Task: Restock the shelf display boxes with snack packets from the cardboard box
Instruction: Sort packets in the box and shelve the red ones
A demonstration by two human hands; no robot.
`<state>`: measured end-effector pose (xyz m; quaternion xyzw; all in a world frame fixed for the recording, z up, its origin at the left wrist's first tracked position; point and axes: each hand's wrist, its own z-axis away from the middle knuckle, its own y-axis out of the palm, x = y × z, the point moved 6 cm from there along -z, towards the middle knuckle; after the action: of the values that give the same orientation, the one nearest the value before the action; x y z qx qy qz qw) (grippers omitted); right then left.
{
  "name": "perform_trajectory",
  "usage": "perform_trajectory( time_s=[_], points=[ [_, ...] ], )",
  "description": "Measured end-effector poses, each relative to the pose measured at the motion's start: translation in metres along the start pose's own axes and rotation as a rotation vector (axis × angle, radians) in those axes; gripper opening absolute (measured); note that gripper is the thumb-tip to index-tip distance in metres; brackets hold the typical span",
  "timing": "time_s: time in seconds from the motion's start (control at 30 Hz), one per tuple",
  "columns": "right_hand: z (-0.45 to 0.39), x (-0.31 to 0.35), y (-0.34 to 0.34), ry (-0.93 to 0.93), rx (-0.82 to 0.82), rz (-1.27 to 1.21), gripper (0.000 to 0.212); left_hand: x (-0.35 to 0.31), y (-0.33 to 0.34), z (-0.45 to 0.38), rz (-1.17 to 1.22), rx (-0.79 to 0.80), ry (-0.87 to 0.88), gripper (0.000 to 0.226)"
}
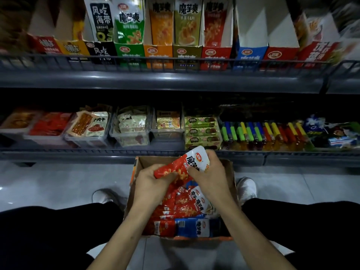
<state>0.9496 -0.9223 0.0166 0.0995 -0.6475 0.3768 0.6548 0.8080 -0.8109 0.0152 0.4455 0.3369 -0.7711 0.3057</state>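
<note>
Both hands pinch one red packet [190, 165] above the open box [228, 172] on the floor: the left hand [153, 182] grips its lower red end, the right hand [209, 173] its white top. The packet's long axis runs diagonally, white end up-right toward the shelf [155, 80]. It looks crumpled; a slack grip could drop it among the packets below, or it could land in the wrong display box.
</note>
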Motion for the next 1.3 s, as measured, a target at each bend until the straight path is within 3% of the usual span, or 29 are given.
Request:
perform_trajectory(
  time_s=[0.1,0.17,0.23,0.33,0.4,0.57,0.63,0.73,0.77,0.87,1.0,1.13,1.3],
  points=[
    [-0.002,0.012,0.007,-0.085,-0.004,0.189,0.046,-0.013,0.003,-0.001,-0.224,-0.04,0.164,0.008],
    [-0.008,0.017,0.001,-0.107,-0.038,0.168,0.05,-0.022,0.003,-0.006,-0.204,-0.003,0.154,0.008],
    [-0.015,0.02,-0.016,-0.03,-0.061,-0.08,0.05,-0.035,0.003,-0.012,-0.107,0.08,0.093,0.013],
    [-0.028,0.03,-0.034,0.077,0.027,-0.323,0.043,-0.068,0.009,-0.017,-0.095,0.195,0.17,0.015],
    [-0.035,0.052,-0.049,0.002,0.053,-0.337,0.037,-0.096,0.015,-0.025,-0.14,0.208,0.285,0.013],
    [-0.062,0.126,-0.108,-0.245,-0.069,-0.185,0.028,-0.175,0.037,-0.046,-0.327,0.328,0.571,0.014],
    [-0.071,0.157,-0.134,-0.347,-0.135,-0.149,0.028,-0.215,0.038,-0.048,-0.469,0.253,0.749,0.02],
    [-0.081,0.205,-0.165,-0.483,-0.229,0.026,0.027,-0.276,0.038,-0.047,-0.679,-0.016,1.138,0.035],
    [-0.084,0.218,-0.173,-0.525,-0.273,0.09,0.028,-0.29,0.042,-0.052,-0.765,-0.092,1.197,0.042],
    [-0.101,0.251,-0.19,-0.633,-0.371,0.218,0.031,-0.315,0.052,-0.077,-1.097,-0.187,1.095,0.065],
    [-0.13,0.287,-0.191,-0.747,-0.453,0.311,0.037,-0.304,0.071,-0.102,-1.414,-0.074,0.87,0.062],
    [-0.179,0.304,-0.177,-0.755,-0.493,0.374,0.043,-0.298,0.076,-0.111,-1.458,-0.004,0.881,0.074],
    [-0.23,0.282,-0.141,-0.567,-0.315,0.45,0.038,-0.301,0.075,-0.114,-1.444,0.027,0.898,0.067]
  ],
)
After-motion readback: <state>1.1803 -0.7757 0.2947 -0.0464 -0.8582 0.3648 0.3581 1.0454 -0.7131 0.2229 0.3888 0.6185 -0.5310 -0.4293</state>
